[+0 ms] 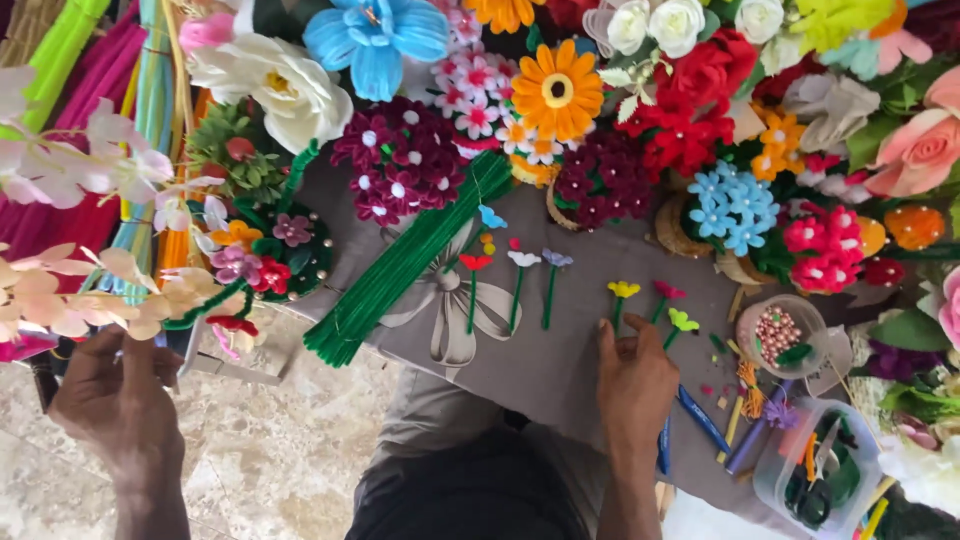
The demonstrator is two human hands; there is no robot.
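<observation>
My right hand (634, 385) rests flat on a grey cloth board (560, 360) on my lap, fingers near small handmade pipe-cleaner flowers: a yellow one (622, 291), a pink one (667, 293) and a lime one (682, 321). It holds nothing. My left hand (115, 395) reaches to the far left under pale peach artificial blossoms (90, 290), its fingers curled at dark items there; whether it grips anything is hidden. A thick bundle of green pipe cleaners (405, 265) lies diagonally across the board, with several more small stemmed flowers (515, 270) beside it.
Dense artificial flowers ring the board: white (285, 85), blue (375, 35), orange (557, 90), red (690, 110). A small cup of beads (778, 335) and a clear box with scissors (815, 475) sit at right. Bundles of coloured pipe cleaners (60, 60) stand at left. Marble floor below.
</observation>
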